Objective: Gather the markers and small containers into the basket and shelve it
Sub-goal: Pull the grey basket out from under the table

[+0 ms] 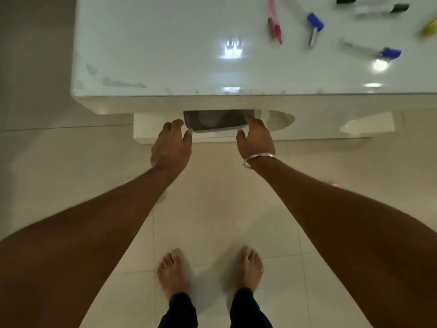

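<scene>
A grey mesh basket sits on the low shelf under the white table, partly hidden by the tabletop's edge. My left hand is at the basket's left corner and my right hand touches its right side, fingers curved around it. Whether either hand grips it is unclear. On the tabletop at the far right lie several markers: a red one, a blue-capped one, another blue-capped one, black-capped ones and a yellow one. No small containers show.
The table's front edge overhangs the shelf. My bare feet stand on the pale tiled floor below. A bangle rings my right wrist. Bright light reflections lie on the glossy tabletop.
</scene>
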